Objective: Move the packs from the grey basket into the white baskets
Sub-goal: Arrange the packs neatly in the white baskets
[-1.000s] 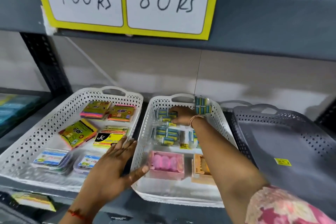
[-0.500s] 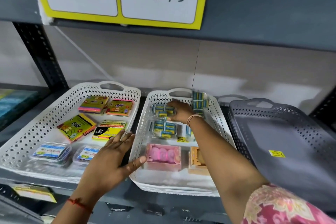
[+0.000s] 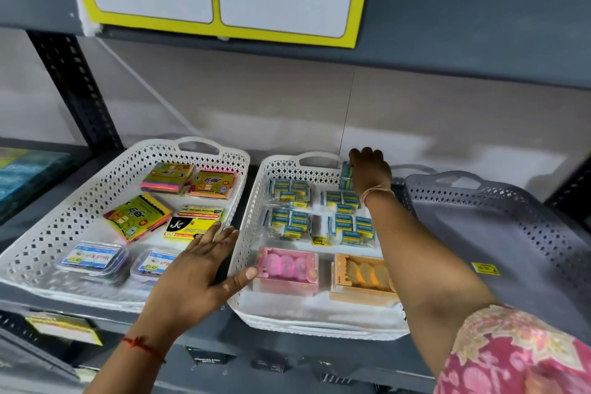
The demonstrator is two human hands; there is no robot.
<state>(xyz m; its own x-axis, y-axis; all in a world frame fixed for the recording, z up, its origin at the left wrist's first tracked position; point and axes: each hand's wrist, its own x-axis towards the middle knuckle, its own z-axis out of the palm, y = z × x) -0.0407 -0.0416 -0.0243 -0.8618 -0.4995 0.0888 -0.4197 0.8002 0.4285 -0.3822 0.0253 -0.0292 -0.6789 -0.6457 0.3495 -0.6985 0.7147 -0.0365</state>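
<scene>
Grey basket (image 3: 499, 233), white baskets (image 3: 252, 227)

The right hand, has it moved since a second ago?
Yes. The right hand has shifted right, from the blue packs to the middle white basket's back right corner, holding a pack.

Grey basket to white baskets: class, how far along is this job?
Done: the grey basket shows only a yellow sticker; both white baskets hold packs. In hand: the right hand touches a blue pack standing at the back rim. Left: laying it down.
</scene>
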